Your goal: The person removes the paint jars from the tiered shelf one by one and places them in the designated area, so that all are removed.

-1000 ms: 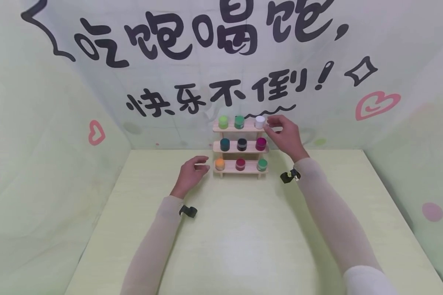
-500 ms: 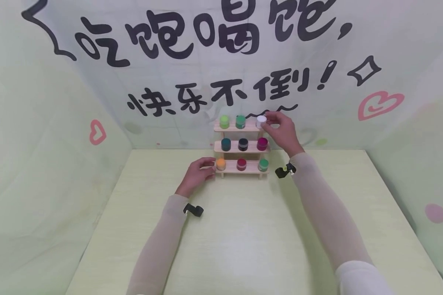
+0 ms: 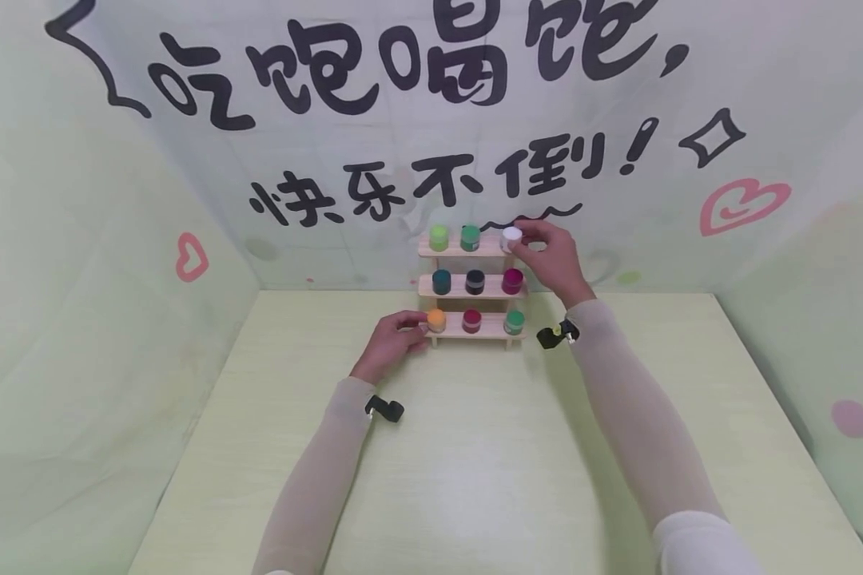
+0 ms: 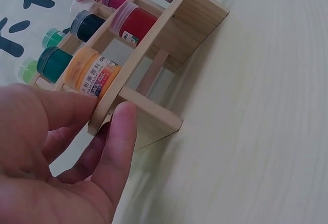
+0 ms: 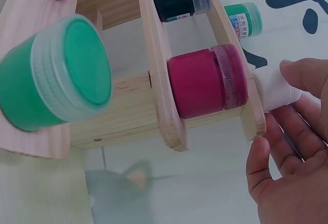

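Note:
A three-tier wooden rack (image 3: pixel 446 327) bears small paint jars. My left hand (image 3: pixel 388 343) is at the left end of the bottom tier, fingertips against the orange paint jar (image 4: pixel 89 70). In the left wrist view its fingers lie beside the jar's base and the shelf end, not wrapped round it. On the top tier, at the right end, my right hand (image 3: pixel 555 259) holds the white paint jar (image 5: pixel 271 88) between thumb and fingers. The magenta paint jar (image 5: pixel 205 83) stands one tier below it, and a green paint jar (image 5: pixel 56 75) stands on the bottom tier.
Light green (image 3: pixel 439 238) and green (image 3: pixel 471 238) paint jars share the top tier. Teal (image 3: pixel 442 281) and black (image 3: pixel 475 281) ones stand in the middle tier, and a red one (image 3: pixel 471 321) on the bottom. Behind the rack hangs a printed cloth (image 3: pixel 374 263); the table (image 3: pixel 467 463) extends in front.
My left hand has moved right to the orange paint jar, which has shifted slightly right along its shelf. My right hand has closed in on the white paint jar.

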Motion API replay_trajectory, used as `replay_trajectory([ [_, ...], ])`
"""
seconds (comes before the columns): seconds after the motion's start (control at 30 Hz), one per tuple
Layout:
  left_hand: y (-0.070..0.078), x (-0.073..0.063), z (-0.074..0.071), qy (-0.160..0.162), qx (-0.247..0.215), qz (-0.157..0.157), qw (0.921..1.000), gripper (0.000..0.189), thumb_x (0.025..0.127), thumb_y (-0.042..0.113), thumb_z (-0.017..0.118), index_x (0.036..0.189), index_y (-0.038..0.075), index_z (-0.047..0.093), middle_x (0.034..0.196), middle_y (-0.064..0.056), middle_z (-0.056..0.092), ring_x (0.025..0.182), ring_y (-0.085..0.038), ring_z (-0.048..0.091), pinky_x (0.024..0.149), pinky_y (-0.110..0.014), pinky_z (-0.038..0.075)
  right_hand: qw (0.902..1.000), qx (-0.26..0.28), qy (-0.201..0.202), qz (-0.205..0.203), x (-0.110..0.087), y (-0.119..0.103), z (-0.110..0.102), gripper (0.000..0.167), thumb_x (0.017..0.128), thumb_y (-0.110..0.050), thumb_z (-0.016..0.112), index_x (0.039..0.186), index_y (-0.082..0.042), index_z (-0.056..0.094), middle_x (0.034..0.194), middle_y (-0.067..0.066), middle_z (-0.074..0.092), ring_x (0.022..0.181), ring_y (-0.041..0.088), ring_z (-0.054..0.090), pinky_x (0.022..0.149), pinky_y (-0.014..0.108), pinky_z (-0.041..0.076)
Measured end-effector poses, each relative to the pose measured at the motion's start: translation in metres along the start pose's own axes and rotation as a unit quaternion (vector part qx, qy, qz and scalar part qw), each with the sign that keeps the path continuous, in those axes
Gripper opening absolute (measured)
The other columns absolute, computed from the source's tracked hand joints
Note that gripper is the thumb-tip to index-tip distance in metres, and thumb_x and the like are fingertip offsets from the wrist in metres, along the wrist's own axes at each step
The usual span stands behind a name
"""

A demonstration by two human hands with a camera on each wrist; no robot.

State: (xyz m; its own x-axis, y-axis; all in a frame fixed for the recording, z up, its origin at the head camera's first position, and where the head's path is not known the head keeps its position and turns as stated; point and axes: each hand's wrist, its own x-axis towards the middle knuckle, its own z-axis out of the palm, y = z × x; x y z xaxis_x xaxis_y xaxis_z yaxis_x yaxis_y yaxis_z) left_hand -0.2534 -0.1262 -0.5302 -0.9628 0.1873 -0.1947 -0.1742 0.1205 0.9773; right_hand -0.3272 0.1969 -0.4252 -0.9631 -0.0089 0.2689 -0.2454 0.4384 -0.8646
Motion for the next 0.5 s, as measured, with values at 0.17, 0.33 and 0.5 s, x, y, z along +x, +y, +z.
replay_trajectory([
  [0.17, 0.0, 0.002, 0.002, 0.002, -0.012, -0.002, 0.9999, 0.034, 0.1, 0.011, 0.073, 0.133, 0.008, 0.07, 0.126, -0.014, 0.061, 0.099, -0.017, 0.07, 0.092, -0.029, 0.066, 0.9999, 0.015, 0.005, -0.004, -0.007, -0.002, -0.004, 0.043, 0.096, -0.027, 0.079, 0.135, -0.012, 0.071, 0.128, 0.011, 0.073, 0.108, 0.012, 0.064, 0.089, 0.021, 0.056],
  [0.33, 0.0, 0.003, 0.002, 0.005, -0.014, -0.005, 0.9999, 0.034, 0.099, 0.011, 0.073, 0.133, 0.009, 0.069, 0.123, -0.014, 0.06, 0.099, -0.018, 0.071, 0.092, -0.028, 0.066, 0.9994, 0.034, 0.005, -0.006, -0.02, -0.007, -0.006, 0.044, 0.096, -0.028, 0.08, 0.136, -0.013, 0.07, 0.128, 0.01, 0.074, 0.106, 0.009, 0.065, 0.085, 0.017, 0.057],
  [0.5, -0.001, 0.004, 0.001, 0.004, -0.019, -0.009, 0.9998, 0.038, 0.099, 0.009, 0.073, 0.137, 0.012, 0.067, 0.124, -0.015, 0.061, 0.101, -0.019, 0.072, 0.093, -0.029, 0.066, 0.9993, 0.037, -0.006, 0.0, -0.032, -0.01, -0.006, 0.045, 0.096, -0.028, 0.079, 0.137, -0.01, 0.07, 0.126, 0.013, 0.074, 0.107, 0.01, 0.066, 0.087, 0.014, 0.058],
])
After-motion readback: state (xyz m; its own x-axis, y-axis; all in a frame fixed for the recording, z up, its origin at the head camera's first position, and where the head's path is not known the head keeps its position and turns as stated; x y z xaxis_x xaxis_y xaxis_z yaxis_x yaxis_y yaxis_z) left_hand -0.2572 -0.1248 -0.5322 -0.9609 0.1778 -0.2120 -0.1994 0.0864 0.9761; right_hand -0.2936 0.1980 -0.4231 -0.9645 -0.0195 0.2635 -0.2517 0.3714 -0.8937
